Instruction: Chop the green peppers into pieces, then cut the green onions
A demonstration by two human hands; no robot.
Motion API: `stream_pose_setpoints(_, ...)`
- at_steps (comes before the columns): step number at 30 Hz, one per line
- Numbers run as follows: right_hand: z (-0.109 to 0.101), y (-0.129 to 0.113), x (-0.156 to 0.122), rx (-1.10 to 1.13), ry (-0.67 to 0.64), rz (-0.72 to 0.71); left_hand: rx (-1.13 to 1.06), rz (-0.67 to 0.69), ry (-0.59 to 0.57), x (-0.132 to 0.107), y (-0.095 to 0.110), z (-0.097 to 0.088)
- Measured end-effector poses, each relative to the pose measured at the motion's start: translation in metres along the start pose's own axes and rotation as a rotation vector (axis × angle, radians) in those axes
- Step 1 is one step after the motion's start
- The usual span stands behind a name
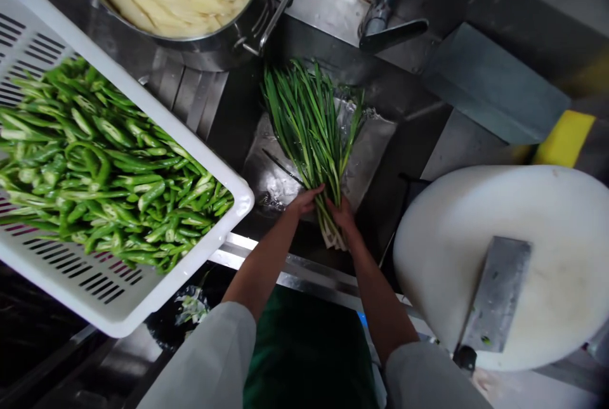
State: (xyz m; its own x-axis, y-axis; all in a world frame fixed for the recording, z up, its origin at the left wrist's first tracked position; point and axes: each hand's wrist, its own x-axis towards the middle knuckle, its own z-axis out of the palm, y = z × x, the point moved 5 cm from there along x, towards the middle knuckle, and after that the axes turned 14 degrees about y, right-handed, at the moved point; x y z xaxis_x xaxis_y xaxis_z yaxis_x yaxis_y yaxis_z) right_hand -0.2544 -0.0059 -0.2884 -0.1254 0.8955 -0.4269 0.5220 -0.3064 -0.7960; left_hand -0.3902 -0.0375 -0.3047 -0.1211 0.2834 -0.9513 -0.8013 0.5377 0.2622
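A bunch of long green chives (309, 120) lies in the steel sink (409, 142), its leaves fanning away from me over wet metal. My left hand (306, 201) and my right hand (340, 214) are both wrapped round the pale root end of the bunch, close together near the sink's front edge.
A white slotted basket (118, 307) full of sliced green peppers (95, 168) overhangs the sink on the left. A steel pot (228, 41) of pale peeled strips stands behind. A tap (387, 9) is at the back. On the right, a cleaver (497, 295) lies on a round white chopping block (561, 219).
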Motion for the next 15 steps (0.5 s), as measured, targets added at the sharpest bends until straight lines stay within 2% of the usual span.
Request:
stream_pose_setpoints(2, -0.002, 0.002, -0.003, -0.010, 0.028, -0.005, 0.081, -0.043, 0.064, -0.004, 0.002, -0.005)
stream_pose_setpoints(5, -0.001, 0.009, -0.005, -0.043, 0.040, 0.070, 0.327, -0.038, 0.240, -0.016, 0.014, -0.025)
stream_pose_setpoints(7, 0.002, 0.013, -0.004, -0.067, 0.021, 0.128, 0.596, 0.085, 0.393, -0.027, 0.030, -0.042)
stream_pose_setpoints(9, 0.008, 0.016, -0.001, -0.067, -0.011, 0.142, 0.849, 0.341, 0.551, -0.040, 0.052, -0.047)
stream_pose_setpoints(11, 0.015, 0.017, 0.002, -0.059, -0.031, 0.120, 0.948, 0.666, 0.635, -0.050, 0.076, -0.033)
stream_pose_setpoints(12, 0.018, 0.018, 0.003, -0.066, -0.037, 0.113, 0.925, 0.824, 0.626, -0.052, 0.087, -0.019)
stream_pose_setpoints(15, 0.027, 0.025, 0.003, -0.143, -0.042, 0.141, 0.722, 1.179, 0.473, -0.039, 0.123, 0.033)
